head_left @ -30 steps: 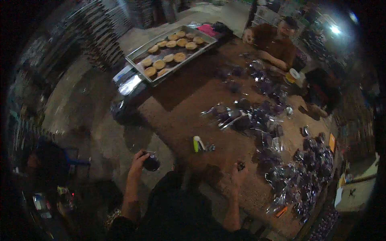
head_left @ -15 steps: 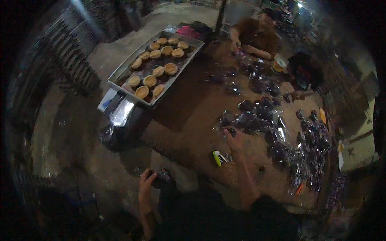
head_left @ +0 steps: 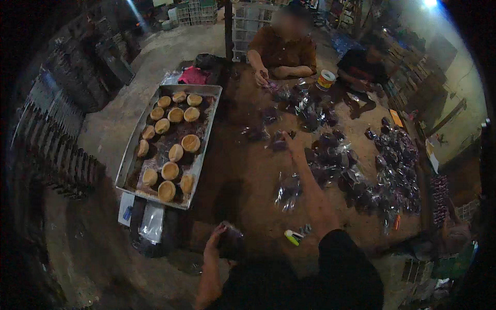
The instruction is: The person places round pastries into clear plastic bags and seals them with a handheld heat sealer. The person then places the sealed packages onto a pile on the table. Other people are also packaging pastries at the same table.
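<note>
My left hand (head_left: 213, 241) is low at the table's near edge, closed on a dark item in clear plastic wrap (head_left: 233, 238). My right arm reaches far forward across the table. At its end my right hand (head_left: 292, 144) has its fingers on a small dark plastic-wrapped packet (head_left: 279, 143); the fingertips are partly hidden. Just right of that hand lies a heap of similar shiny packets (head_left: 330, 150). A green and white stapler (head_left: 293, 237) rests beside my right forearm.
A metal tray (head_left: 206, 150) with several round golden baked pieces (head_left: 175, 152) stands at left. A big packet pile (head_left: 395, 165) covers the right side. A yellow-red tub (head_left: 325, 80) stands near a co-worker in brown (head_left: 289, 49); another person (head_left: 364, 67) sits farther right.
My right hand has moved farther forward over the table, away from the stapler. My left hand still holds its wrapped item. The view has turned, so the whole scene has shifted.
</note>
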Motion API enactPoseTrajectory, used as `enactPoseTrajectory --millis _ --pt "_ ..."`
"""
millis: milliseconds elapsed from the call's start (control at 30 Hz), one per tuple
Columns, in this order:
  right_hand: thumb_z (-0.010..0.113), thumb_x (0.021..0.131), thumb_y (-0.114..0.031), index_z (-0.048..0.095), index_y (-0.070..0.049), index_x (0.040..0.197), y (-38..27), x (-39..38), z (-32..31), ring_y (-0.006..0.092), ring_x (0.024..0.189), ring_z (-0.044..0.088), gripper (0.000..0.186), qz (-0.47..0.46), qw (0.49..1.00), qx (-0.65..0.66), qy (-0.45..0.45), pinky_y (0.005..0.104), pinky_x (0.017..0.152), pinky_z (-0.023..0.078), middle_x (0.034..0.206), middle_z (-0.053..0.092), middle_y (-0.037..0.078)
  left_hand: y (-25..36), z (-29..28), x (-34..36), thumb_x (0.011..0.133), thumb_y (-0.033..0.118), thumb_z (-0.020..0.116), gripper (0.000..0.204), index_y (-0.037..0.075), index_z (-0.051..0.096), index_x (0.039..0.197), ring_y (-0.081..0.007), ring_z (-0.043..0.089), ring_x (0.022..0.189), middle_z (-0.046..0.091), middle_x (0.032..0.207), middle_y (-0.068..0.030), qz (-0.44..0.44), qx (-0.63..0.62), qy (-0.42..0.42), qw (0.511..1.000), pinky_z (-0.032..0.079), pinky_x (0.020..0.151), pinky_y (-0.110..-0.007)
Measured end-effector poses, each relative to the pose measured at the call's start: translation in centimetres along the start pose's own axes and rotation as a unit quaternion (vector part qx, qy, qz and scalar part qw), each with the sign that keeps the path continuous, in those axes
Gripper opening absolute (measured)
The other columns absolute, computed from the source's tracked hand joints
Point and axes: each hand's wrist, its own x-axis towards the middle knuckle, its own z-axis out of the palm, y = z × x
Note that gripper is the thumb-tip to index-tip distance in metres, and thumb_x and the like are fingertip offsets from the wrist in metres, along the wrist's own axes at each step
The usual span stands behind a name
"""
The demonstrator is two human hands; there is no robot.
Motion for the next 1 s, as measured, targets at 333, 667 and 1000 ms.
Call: enactPoseTrajectory --millis 333,667,1000 --pt "0.075 0.096 -0.040 0.066 -0.001 0.091 0.0 19.5 9.0 0.0130 0.054 0.052 0.040 0.151 0.941 0.289 0.086 0.0315 0.047 0.042 0.075 0.066 0.006 -1.5 -6.9 1.6 0.093 0.018 0.071 0.027 0.009 0.058 0.115 -0.0206 0.062 0.094 0.062 0.104 -0.0065 -0.067 0.027 -0.026 0.997 0.054 0.083 -0.038" --pt "0.073 0.093 -0.023 0.068 -0.007 0.101 -5.0 17.3 6.8 0.0115 0.058 0.057 0.019 0.213 0.901 0.378 0.022 0.0316 0.045 0.043 0.083 0.071 0.005 0.7 -3.4 2.2 0.094 0.023 0.071 0.023 0.008 0.059 0.108 -0.0261 0.060 0.093 0.058 0.099 -0.0056 -0.123 -0.082 -0.093 0.985 0.050 0.085 -0.038" --pt "0.076 0.095 -0.026 0.070 -0.001 0.108 -1.0 0.2 3.7 0.0131 0.066 0.064 0.028 0.188 0.970 0.142 -0.060 0.0296 0.056 0.051 0.096 0.073 0.007 0.4 -2.3 2.6 0.090 0.023 0.071 0.027 0.010 0.058 0.110 -0.0285 0.055 0.108 0.058 0.105 -0.0083 -0.111 -0.117 -0.137 0.977 0.048 0.099 -0.045"
